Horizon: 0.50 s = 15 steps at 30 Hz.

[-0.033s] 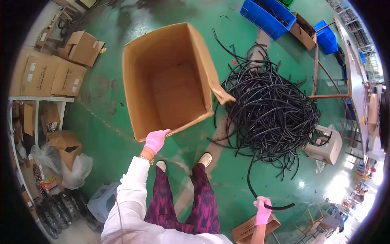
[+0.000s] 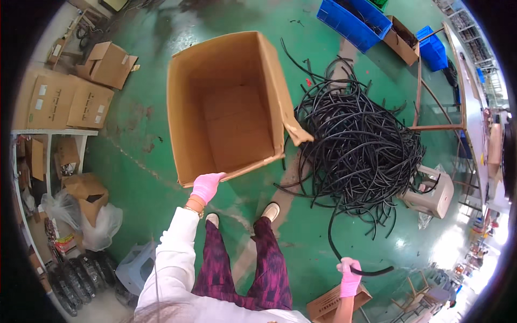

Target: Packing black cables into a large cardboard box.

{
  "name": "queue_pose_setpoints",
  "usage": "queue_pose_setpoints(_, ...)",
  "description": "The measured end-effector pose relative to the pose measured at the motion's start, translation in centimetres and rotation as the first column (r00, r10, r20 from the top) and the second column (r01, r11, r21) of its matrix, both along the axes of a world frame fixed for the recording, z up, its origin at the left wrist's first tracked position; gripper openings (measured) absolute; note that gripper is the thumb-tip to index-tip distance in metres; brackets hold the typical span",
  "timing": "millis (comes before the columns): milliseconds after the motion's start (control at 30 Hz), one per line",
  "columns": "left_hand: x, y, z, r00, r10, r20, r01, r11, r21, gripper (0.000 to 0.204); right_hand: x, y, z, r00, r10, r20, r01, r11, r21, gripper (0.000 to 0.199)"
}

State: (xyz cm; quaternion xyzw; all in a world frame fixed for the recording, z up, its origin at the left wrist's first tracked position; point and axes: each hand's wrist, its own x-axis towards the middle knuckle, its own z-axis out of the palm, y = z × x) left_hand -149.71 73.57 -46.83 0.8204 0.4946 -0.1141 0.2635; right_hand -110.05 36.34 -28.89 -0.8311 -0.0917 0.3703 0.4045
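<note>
A big cardboard box (image 2: 237,124) stands with its mouth facing up, and its inside looks bare. My left hand (image 2: 206,187), in a pink glove, grips the near edge of this box. To the right of the box lies a large tangled heap of black rubber tubes (image 2: 361,145) on the floor. My right hand (image 2: 349,267), in a pink glove too, closes around one black tube (image 2: 371,273) at the lower right. That tube curves up toward the near side of the heap. A torn flap (image 2: 298,133) sticks out from the box toward the heap.
Closed cartons (image 2: 69,102) and a shelf (image 2: 81,141) line the left side. Beside the heap stands a beige plastic stool (image 2: 439,194). Blue crates (image 2: 353,24) are at the far right, near a metal-framed table (image 2: 439,128). Another carton (image 2: 328,308) lies below my right hand.
The cardboard box has shifted slightly to the right, with my left hand still on its edge. My right hand and its tube have moved a little to the right.
</note>
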Motion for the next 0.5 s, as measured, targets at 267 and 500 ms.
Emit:
queue_pose_setpoints(267, 6.5, 0.5, 0.1, 0.929, -0.329, -0.168, 0.207, 0.84, -0.502, 0.055, 5.4, 13.5, 5.7, 0.895, 0.412, 0.173, -0.44, 0.878, 0.187, 0.009)
queue_pose_setpoints(500, 25.3, 10.3, 2.1, 0.863, 0.416, 0.285, -0.39, 0.909, -0.147, 0.037, -8.7, 28.4, 3.4, 0.812, 0.573, -0.111, -0.504, 0.785, 0.36, 0.035)
